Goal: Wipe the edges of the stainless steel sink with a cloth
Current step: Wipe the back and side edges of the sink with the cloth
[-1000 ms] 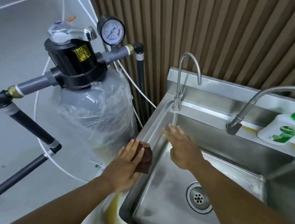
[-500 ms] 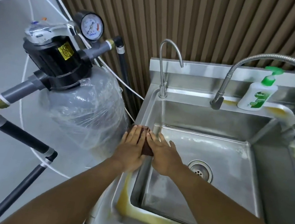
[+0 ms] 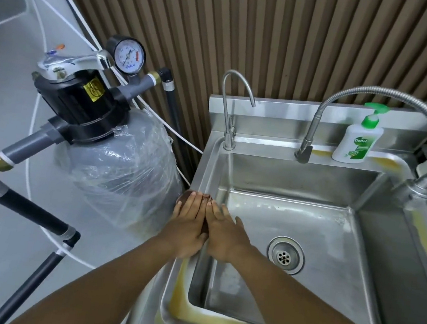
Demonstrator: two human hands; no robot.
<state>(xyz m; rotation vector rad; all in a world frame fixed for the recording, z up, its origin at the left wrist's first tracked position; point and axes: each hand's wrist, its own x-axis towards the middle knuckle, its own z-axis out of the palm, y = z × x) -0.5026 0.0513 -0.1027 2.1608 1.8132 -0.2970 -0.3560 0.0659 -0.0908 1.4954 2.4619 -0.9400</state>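
Observation:
The stainless steel sink point(image 3: 267, 144) fills the right half of the head view, with yellowish stains along its left, front and back rims. A dark brown cloth point(image 3: 204, 197) lies on the left rim, mostly hidden under my hands; only its far edge shows past my fingertips. My left hand point(image 3: 186, 225) lies flat on the cloth, fingers together. My right hand point(image 3: 221, 233) rests beside it, touching it, fingers spread over the cloth and the rim's inner edge. Both hands press the cloth onto the left rim.
A water filter tank point(image 3: 123, 173) wrapped in plastic, with a black valve head, gauge point(image 3: 128, 55) and pipes, stands just left of the sink. A thin faucet point(image 3: 229, 110), a flexible spray hose point(image 3: 315, 125) and a soap bottle point(image 3: 357, 138) stand on the back rim. The drain point(image 3: 285, 254) is in the basin.
My right hand came from over the basin to the left rim and settled beside my left hand on the cloth. The view swung right, showing the whole sink.

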